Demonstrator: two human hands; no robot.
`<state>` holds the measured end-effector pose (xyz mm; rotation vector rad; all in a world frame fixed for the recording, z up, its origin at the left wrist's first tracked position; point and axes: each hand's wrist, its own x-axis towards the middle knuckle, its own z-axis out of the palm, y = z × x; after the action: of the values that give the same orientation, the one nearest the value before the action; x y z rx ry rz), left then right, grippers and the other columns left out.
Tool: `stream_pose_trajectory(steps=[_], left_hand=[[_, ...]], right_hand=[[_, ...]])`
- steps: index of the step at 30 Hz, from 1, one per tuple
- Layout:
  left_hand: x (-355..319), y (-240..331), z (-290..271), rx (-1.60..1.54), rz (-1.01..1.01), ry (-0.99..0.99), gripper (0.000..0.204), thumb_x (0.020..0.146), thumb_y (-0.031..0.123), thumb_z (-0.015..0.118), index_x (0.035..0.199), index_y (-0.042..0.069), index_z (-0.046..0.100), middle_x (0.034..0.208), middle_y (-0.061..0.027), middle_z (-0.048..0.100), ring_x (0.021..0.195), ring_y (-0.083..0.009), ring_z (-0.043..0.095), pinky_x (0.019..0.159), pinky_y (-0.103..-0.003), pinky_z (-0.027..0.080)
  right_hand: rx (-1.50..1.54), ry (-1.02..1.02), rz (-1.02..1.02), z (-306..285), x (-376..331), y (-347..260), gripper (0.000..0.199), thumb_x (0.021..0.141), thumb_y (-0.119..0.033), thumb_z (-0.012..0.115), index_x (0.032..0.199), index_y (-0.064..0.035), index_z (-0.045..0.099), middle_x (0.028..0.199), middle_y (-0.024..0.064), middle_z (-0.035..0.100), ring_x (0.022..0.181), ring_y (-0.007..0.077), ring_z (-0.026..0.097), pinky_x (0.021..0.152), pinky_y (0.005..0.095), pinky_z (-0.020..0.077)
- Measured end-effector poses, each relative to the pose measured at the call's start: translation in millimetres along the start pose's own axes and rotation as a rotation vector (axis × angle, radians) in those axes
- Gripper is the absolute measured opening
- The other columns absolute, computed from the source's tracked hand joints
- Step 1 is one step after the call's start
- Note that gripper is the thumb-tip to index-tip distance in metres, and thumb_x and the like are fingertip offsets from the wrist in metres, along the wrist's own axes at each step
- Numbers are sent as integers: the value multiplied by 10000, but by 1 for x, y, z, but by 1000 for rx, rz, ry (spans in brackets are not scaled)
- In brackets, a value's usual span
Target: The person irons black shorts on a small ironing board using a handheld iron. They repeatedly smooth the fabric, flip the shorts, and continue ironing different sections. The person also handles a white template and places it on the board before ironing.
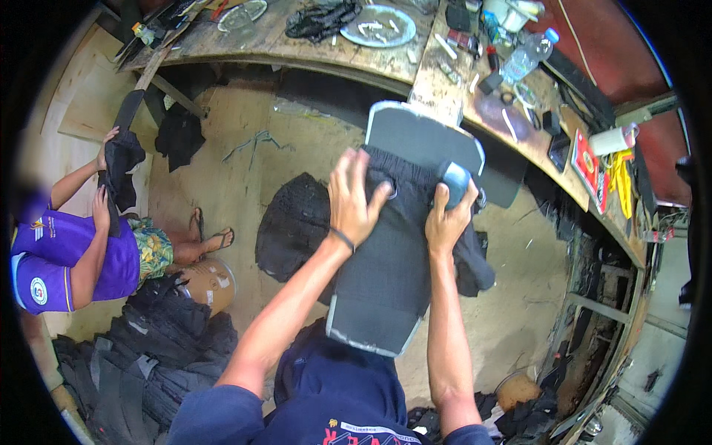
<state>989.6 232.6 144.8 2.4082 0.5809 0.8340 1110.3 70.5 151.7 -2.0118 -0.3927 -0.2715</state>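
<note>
Navy shirt [337, 386] near board's edge [363, 347] — left grip [354, 199] lies wide on garment [389, 237], right grip [451, 222] holds blue object [455, 179].

Red lettering is printed on the navy shirt [337, 382]; it is cut by the lower picture edge. Beside it, a white strip [374, 432] is marked with small dark capitals. On the purple shirt [96, 252], a round white badge [38, 289] is borne on the sleeve; its print cannot be read. Print is carried by the red booklet [584, 165] on the desk [267, 48], likewise illegible.
</note>
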Motion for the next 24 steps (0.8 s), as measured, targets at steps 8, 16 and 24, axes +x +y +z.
stream_pose_trajectory(steps=[8,16,24], left_hand=[[31,50,-38,106,-55,-968,730,885,694,766,1041,-19,766,948,-250,780,925,-387,762,946,-500,499],[67,5,-45,-675,-90,-1204,501,1026,415,801,876,36,511,788,36,392,763,-100,366,663,-340,377],[49,19,-36,-57,14,-656,966,749,699,890,1448,127,547,1017,-174,754,987,-342,759,822,-456,579]], right_hand=[[57,27,12,-5,-9,-13,603,1105,-434,662,1434,55,535,1214,272,685,1099,399,697,983,461,532],[257,64,233,-66,12,-70,460,1049,-334,778,1275,59,695,1112,121,732,984,183,680,945,349,542],[-226,-691,-348,-84,-96,-120,604,786,-250,968,1280,-26,703,1132,164,690,1062,361,667,941,456,562]])
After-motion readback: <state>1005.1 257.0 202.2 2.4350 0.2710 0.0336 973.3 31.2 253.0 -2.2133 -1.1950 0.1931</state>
